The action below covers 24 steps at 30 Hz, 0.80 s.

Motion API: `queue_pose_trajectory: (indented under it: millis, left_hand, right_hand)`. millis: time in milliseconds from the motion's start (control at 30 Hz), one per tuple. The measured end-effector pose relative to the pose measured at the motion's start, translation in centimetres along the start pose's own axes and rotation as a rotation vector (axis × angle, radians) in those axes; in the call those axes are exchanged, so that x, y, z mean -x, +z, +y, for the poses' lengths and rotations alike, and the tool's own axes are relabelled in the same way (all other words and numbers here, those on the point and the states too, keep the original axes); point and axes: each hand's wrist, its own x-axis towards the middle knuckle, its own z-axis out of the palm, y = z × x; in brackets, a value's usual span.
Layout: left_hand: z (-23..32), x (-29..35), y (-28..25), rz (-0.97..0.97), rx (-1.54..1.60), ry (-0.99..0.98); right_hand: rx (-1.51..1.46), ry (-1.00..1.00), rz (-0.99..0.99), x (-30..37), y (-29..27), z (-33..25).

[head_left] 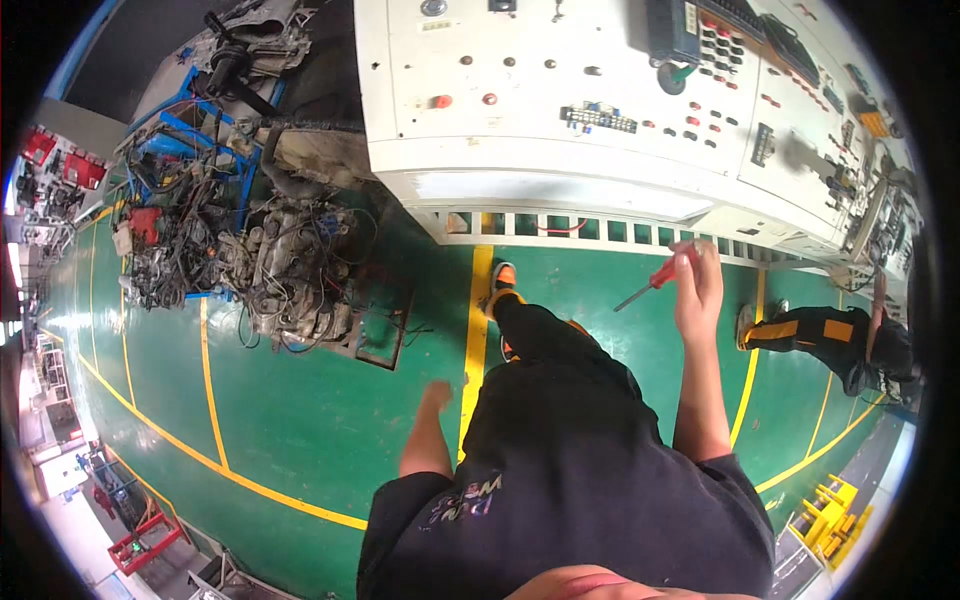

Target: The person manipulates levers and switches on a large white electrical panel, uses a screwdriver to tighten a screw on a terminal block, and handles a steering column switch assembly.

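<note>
My right hand (698,290) is closed around the red handle of a screwdriver (636,295). Its metal shaft points down and to the left, over the green floor. The screwdriver touches nothing but my hand, a short way in front of a white control cabinet (560,160). Low at my left side hangs my left hand (435,394), small and smeared by motion. Its fingers cannot be made out, and it is apart from everything around it. The cabinet's sloping top carries buttons, sockets and a terminal strip (598,118).
On the left, dirty engines (290,270) with loose wires stand on blue frames (245,185). Another person (830,340) in dark trousers is at the cabinet's right end. Yellow lines (477,350) cross the green floor (290,410). Yellow steps or a rack (828,515) stand behind right.
</note>
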Motion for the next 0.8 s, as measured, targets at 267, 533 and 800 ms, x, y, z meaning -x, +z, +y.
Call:
queue_pose_trajectory:
  millis: [267,533,800]
  left_hand:
    - [-2.9,13.6,8.1,0.105,1.491,-0.522]
    - [-9.0,20.4,-4.2,0.657,1.913,-0.728]
    - [-12.1,17.3,-9.9,0.450,1.678,-0.443]
  right_hand:
    - [-1.156,0.077,0.078,-11.6,13.5,-4.3]
    - [0.253,-0.103,0.113,-20.2,21.2,-8.1]
    - [0.557,0.118,0.083,-20.6,24.5,-7.0]
